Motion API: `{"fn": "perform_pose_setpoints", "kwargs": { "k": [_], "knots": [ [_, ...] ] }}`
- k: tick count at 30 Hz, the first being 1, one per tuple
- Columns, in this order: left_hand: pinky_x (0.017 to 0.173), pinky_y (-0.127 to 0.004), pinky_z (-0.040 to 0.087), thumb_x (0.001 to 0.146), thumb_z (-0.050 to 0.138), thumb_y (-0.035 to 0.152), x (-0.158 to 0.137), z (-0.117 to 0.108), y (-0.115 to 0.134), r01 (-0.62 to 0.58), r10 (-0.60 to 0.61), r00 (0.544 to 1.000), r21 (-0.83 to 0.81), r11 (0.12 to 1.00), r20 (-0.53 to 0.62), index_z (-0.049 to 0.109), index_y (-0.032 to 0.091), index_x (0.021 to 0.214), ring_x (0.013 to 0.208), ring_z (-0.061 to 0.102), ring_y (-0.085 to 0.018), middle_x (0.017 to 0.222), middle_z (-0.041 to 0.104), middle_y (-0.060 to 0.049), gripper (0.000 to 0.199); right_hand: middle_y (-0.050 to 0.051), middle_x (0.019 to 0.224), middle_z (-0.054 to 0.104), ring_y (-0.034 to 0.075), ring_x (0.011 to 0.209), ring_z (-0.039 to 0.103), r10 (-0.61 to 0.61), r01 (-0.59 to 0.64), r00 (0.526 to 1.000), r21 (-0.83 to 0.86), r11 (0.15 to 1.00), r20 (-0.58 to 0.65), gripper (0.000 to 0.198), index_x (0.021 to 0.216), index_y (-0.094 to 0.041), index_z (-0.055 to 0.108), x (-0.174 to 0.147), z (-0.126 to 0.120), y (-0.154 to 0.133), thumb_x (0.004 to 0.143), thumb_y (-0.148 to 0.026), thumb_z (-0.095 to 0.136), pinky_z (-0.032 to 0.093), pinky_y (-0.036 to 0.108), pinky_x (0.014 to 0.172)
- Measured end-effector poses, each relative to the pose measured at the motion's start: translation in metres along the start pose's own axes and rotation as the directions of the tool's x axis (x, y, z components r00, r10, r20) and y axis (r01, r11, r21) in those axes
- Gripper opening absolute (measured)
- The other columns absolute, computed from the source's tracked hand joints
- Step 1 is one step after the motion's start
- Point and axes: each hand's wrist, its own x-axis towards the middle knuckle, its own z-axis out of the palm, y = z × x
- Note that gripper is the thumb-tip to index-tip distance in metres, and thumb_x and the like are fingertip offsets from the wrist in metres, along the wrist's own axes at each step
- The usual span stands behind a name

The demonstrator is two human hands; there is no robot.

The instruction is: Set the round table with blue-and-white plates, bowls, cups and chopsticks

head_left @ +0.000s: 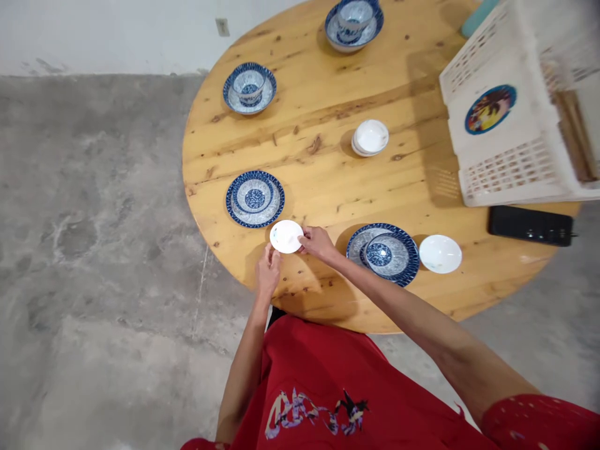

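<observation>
A small white bowl [285, 235] is held over the near left edge of the wooden table, beside a blue-and-white plate [278, 211] with a patterned bowl [254, 195] on it. My right hand [319, 242] grips the white bowl's right rim between thumb and fingers. At its lower left rim, the fingertips of my left hand [269, 270] close on the edge. Under my right forearm's far side lies another blue-and-white plate [407, 275] carrying a glassy patterned bowl [387, 255]. A second white bowl [440, 254] stands just right of that plate.
Stacked white bowls [370, 137] stand mid-table. Two more patterned bowl sets, one at the far left [270, 100] and one at the back [334, 39], line the round table [300, 150]. A white plastic basket [504, 150] and a black phone [529, 225] occupy the right side.
</observation>
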Motion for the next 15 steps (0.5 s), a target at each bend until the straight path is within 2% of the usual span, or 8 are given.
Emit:
{"fn": "perform_pose_setpoints", "kwargs": {
  "k": [5, 8, 10, 13, 15],
  "knots": [
    [0.078, -0.031, 0.051, 0.096, 0.046, 0.04, 0.012, -0.002, 0.005, -0.018, 0.018, 1.0, 0.01, 1.0, 0.012, 0.063, 0.018, 0.117, 0.08, 0.07, -0.021, 0.09, 0.073, -0.007, 0.035, 0.008, 0.08, 0.077, 0.019, 0.067, 0.074, 0.007, -0.006, 1.0, -0.049, 0.999, 0.022, 0.02, 0.094, -0.012, 0.068, -0.003, 0.001, -0.007, 0.087, -0.012, 0.05, 0.054, 0.021, 0.058],
    [0.079, -0.033, 0.052, 0.094, 0.046, 0.043, 0.014, -0.004, 0.004, -0.006, 0.006, 1.0, 0.015, 1.0, -0.007, 0.064, 0.018, 0.115, 0.08, 0.07, -0.022, 0.089, 0.073, -0.007, 0.037, 0.007, 0.075, 0.076, 0.02, 0.069, 0.073, -0.061, 0.066, 0.998, -0.167, 0.984, 0.035, 0.018, 0.089, -0.013, 0.07, -0.005, -0.007, -0.013, 0.09, -0.017, 0.052, 0.053, 0.022, 0.062],
    [0.078, -0.034, 0.053, 0.092, 0.048, 0.045, 0.01, -0.006, 0.0, 0.03, -0.029, 0.999, 0.021, 0.999, -0.036, 0.064, 0.017, 0.116, 0.079, 0.071, -0.022, 0.088, 0.074, -0.008, 0.04, 0.006, 0.069, 0.074, 0.02, 0.069, 0.072, -0.111, 0.111, 0.994, -0.241, 0.964, 0.015, 0.022, 0.083, -0.015, 0.07, -0.002, -0.021, -0.016, 0.093, -0.023, 0.053, 0.052, 0.023, 0.065],
    [0.076, -0.035, 0.055, 0.091, 0.049, 0.049, 0.001, -0.012, -0.011, 0.104, -0.105, 0.99, -0.009, 0.994, -0.093, 0.063, 0.017, 0.117, 0.076, 0.071, -0.022, 0.09, 0.075, -0.008, 0.044, 0.005, 0.065, 0.071, 0.019, 0.067, 0.071, -0.146, 0.1, 0.977, -0.271, 0.957, -0.155, 0.024, 0.083, -0.016, 0.071, 0.017, -0.061, -0.02, 0.095, -0.026, 0.053, 0.052, 0.023, 0.068],
    [0.073, -0.035, 0.056, 0.091, 0.05, 0.05, 0.0, -0.014, -0.015, 0.139, -0.143, 0.983, -0.044, 0.989, -0.119, 0.062, 0.017, 0.115, 0.074, 0.071, -0.021, 0.09, 0.075, -0.008, 0.043, 0.004, 0.065, 0.071, 0.018, 0.064, 0.07, -0.118, 0.05, 0.936, -0.208, 0.977, -0.331, 0.021, 0.088, -0.015, 0.071, 0.04, -0.096, -0.02, 0.095, -0.026, 0.054, 0.053, 0.024, 0.069]
  ]
}}
